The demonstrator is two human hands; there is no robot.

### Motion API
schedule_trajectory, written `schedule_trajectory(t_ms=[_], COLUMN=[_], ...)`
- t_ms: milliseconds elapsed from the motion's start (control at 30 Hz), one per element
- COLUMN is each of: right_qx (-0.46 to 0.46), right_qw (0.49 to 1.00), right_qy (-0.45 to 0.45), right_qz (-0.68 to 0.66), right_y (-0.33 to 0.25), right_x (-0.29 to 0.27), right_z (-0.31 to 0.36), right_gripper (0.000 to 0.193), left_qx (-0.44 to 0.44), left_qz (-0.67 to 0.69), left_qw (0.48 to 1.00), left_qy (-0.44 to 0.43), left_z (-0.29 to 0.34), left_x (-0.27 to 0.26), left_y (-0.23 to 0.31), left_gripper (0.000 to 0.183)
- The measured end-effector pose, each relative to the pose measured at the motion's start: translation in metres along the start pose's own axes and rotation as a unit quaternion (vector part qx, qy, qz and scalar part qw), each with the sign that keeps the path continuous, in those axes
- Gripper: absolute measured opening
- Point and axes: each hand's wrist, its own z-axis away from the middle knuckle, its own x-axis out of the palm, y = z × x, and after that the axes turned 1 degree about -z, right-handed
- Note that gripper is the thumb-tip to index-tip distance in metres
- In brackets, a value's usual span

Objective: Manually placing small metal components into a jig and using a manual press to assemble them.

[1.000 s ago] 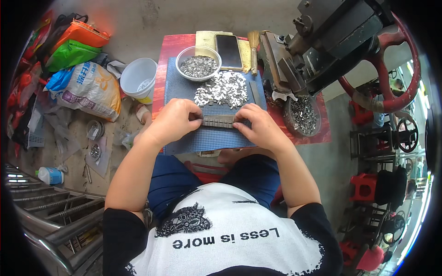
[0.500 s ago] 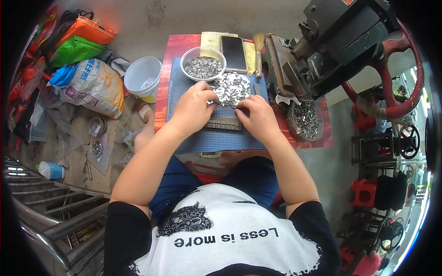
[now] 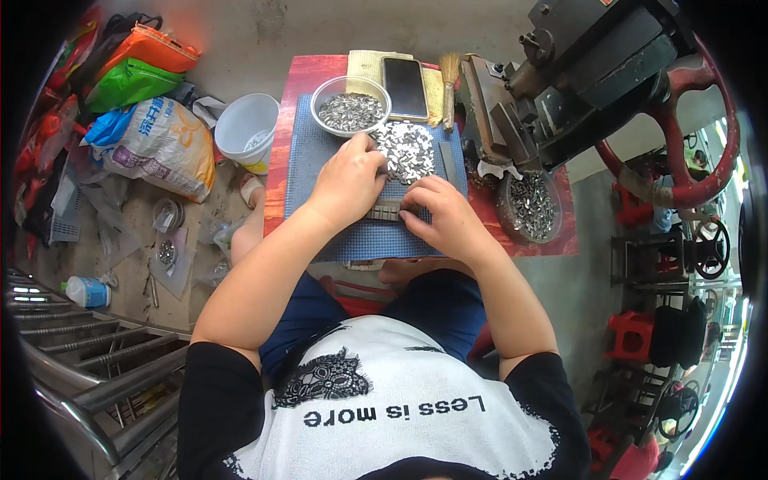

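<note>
A heap of small silvery metal pieces (image 3: 406, 150) is spread on a blue textured mat (image 3: 308, 164). My left hand (image 3: 350, 181) is at the heap's left edge, its fingers pinched together; whatever they hold is hidden. Just below the heap lies a dark slotted metal bar (image 3: 385, 210), its left part covered by my left hand. My right hand (image 3: 442, 211) is over the bar's right end with thumb and fingers closed, and any small piece between them cannot be made out. Beyond my left hand stands a clear round bowl (image 3: 318, 102) of similar pieces.
A phone (image 3: 406, 88) lies on yellow cloth beside a straw brush (image 3: 450, 84). To the right stand a dark press with a red handwheel (image 3: 678, 136) and a clear tub (image 3: 530, 210) of metal parts. A white bucket (image 3: 246, 128) and stuffed bags (image 3: 152, 148) are left.
My right hand has come down from the heap's edge onto the bar's right end. My left hand has shifted slightly right and closer to the bar, covering more of its left part.
</note>
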Motion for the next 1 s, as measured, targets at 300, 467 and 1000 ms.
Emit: schedule_trajectory(t_ms=[300, 467, 1000], right_qx=[0.038, 0.046, 0.031], right_qw=[0.994, 0.990, 0.991], right_qy=[0.093, 0.102, 0.094], right_qz=[0.031, 0.091, 0.091], right_y=[0.003, 0.014, 0.017], right_x=[0.001, 0.008, 0.010], right_z=[-0.008, -0.022, -0.023], right_gripper=[0.011, 0.009, 0.012], left_qx=[0.020, -0.025, -0.030], left_qz=[0.017, 0.068, 0.009], left_qw=[0.996, 0.996, 0.999], left_qy=[-0.089, -0.050, 0.004], left_z=[0.009, 0.009, 0.019], left_x=[-0.012, -0.015, -0.025], left_y=[-0.002, -0.004, -0.005], left_gripper=[0.007, 0.009, 0.013])
